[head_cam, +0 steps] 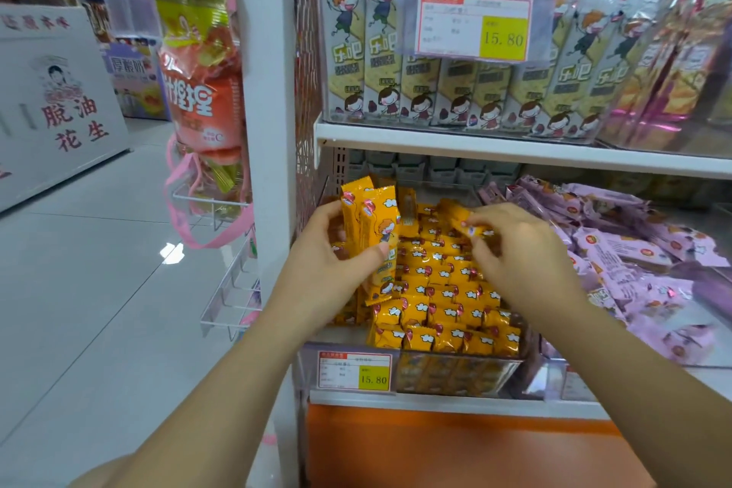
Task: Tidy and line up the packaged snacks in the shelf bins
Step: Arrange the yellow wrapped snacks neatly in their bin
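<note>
At the centre of the frame a clear bin (455, 372) on the lower shelf holds rows of small orange snack packs (439, 301), most lying flat in lines. The left hand (332, 257) grips a few long orange packs (376, 226) upright at the bin's left end, thumb across their front. The right hand (519, 250) pinches a single orange pack (469, 224) just above the rows, fingers curled round it.

To the right, purple snack packs (618, 242) lie heaped in the neighbouring bin. The white shelf board (515, 151) above carries upright grey cartoon packs (380, 51) behind a price tag (475, 26) reading 15.80; a second price tag (354, 370) sits on the lower bin's front. An orange panel (455, 448) fills the base.

A white upright post (269, 91) ends the shelving. Left of it hang an orange snack bag (202, 91) and a wire rack (233, 289), over a pale glossy tiled floor (99, 269). A white display box (51, 91) with red characters stands at far left.
</note>
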### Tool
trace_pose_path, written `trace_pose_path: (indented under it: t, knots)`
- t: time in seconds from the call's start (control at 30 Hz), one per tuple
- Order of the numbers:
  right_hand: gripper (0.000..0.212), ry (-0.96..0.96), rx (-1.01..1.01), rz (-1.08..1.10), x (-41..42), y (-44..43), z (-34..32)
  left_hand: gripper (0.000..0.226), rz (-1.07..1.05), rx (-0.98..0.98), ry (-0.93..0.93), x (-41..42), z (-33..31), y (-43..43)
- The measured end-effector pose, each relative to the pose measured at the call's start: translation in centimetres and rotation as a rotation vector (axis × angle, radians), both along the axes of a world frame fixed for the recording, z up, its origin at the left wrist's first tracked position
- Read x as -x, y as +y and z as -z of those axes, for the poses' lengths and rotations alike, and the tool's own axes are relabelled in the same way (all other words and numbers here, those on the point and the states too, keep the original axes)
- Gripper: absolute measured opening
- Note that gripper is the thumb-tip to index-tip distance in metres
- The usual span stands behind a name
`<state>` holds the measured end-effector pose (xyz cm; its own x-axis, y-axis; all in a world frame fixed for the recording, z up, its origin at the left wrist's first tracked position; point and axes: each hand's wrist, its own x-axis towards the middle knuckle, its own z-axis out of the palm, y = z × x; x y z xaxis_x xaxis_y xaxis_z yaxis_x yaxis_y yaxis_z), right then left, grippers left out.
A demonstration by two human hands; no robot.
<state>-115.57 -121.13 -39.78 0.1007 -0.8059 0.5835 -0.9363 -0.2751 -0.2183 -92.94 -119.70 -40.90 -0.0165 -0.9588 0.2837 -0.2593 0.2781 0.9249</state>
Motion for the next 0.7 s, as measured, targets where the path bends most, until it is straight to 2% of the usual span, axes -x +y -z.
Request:
trace_pose_path:
  t: [0.13, 0.2, 0.33, 0.47, 0.53, 0.7]
  knots:
    - [0.010, -0.174, 0.119, -0.160, -0.5, 1.9, -0.5, 0.063, 0.025, 0.002, -0.145, -0.7, 0.1, 0.7]
    - [0.013, -0.244, 0.113, -0.248, -1.3, 2.2, -0.4, 0.071, 0.055, -0.003, -0.173, -1.0, 0.1, 1.0]
    - [0.045, -0.445, -0.047, -0.328, -3.3, 2.0, -0.1, 0.082, 0.154, -0.053, -0.278, -1.7, 0.0, 1.8]
    - [0.043, -0.585, -0.206, -0.387, -4.9, 1.5, -0.3, 0.071, 0.223, -0.122, -0.398, -2.7, 0.8, 2.0]
    - [0.040, -0.583, -0.248, -0.436, -5.4, 1.0, -0.8, 0.067, 0.248, -0.156, -0.454, -3.1, 1.1, 2.0]
    - [0.037, -0.385, -0.353, -0.505, -6.3, -0.8, -1.0, 0.065, 0.317, -0.206, -0.512, -2.9, 1.6, 1.7]
